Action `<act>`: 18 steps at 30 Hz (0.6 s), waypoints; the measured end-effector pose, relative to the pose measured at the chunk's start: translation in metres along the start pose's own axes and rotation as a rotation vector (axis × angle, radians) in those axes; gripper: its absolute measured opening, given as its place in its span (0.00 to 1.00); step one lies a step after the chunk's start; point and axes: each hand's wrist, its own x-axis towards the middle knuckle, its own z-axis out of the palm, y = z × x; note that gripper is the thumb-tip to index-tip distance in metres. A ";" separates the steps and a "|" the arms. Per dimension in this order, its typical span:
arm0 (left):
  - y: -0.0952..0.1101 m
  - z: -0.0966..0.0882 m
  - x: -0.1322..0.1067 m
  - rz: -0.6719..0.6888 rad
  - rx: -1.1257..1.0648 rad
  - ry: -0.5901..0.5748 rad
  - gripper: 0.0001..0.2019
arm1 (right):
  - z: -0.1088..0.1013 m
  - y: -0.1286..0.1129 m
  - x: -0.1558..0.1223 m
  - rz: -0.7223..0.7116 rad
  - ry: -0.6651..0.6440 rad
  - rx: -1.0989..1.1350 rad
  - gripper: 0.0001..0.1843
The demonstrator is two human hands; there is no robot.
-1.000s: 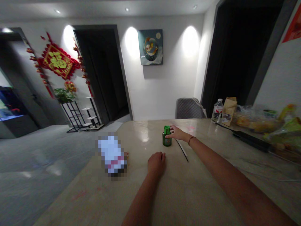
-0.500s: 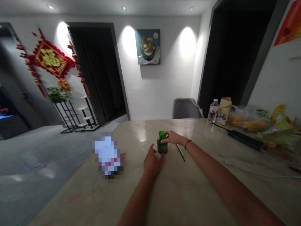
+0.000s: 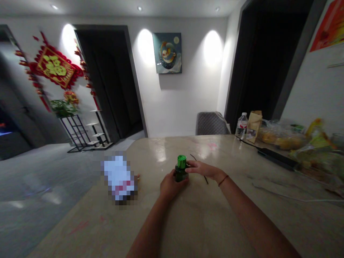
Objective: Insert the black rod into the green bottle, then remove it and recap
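Between your hands stands a squat, dark green, glossy bottle with a bright green, shiny, cylindrical cap, its long axis upright on the pale, marble-patterned, polished desk. Your left hand is at its near left side, fingers curled around the lower body and thumb across the front, so it holds the bottle close. From your right hand the bottle lies just to the left: those fingers reach sideways to its shoulder, slightly parted, below the cap's top, and you can't tell whether they grip or merely touch. The left hand sits nearer and lower on the bottle; the right comes in higher. Starting again at the left, you have a pale, rectangular, pixelated object, too blurred to identify, well apart from your left hand. Right of the bottle, your right wrist wears a thin, dark reddish band, and a slender, straight, dark stick lies aslant, its middle hidden by your hand. Beyond the desk's far edge rises a grey, quilted chair back. Farther right stand a clear plastic bottle and a creased brown paper bag, then a long, flat, black bar and crinkled, transparent plastic bags with orange-yellow contents.
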 end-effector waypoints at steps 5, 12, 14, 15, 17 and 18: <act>0.002 -0.001 0.001 -0.033 -0.004 -0.001 0.32 | -0.012 -0.005 -0.008 0.148 0.299 0.203 0.34; 0.001 -0.001 0.001 -0.026 0.009 -0.003 0.33 | -0.006 -0.010 0.007 0.133 0.440 0.284 0.33; 0.002 0.000 0.000 -0.032 0.026 -0.014 0.33 | -0.009 -0.008 0.010 0.099 0.537 0.219 0.31; 0.002 0.000 0.000 -0.037 0.033 -0.020 0.33 | -0.011 -0.006 0.010 0.079 0.572 0.174 0.30; 0.002 -0.001 0.000 -0.041 0.035 -0.026 0.32 | -0.013 -0.002 0.010 0.045 0.578 0.091 0.26; 0.003 -0.001 0.000 -0.037 0.030 -0.027 0.32 | -0.012 0.000 0.010 0.026 0.560 0.061 0.24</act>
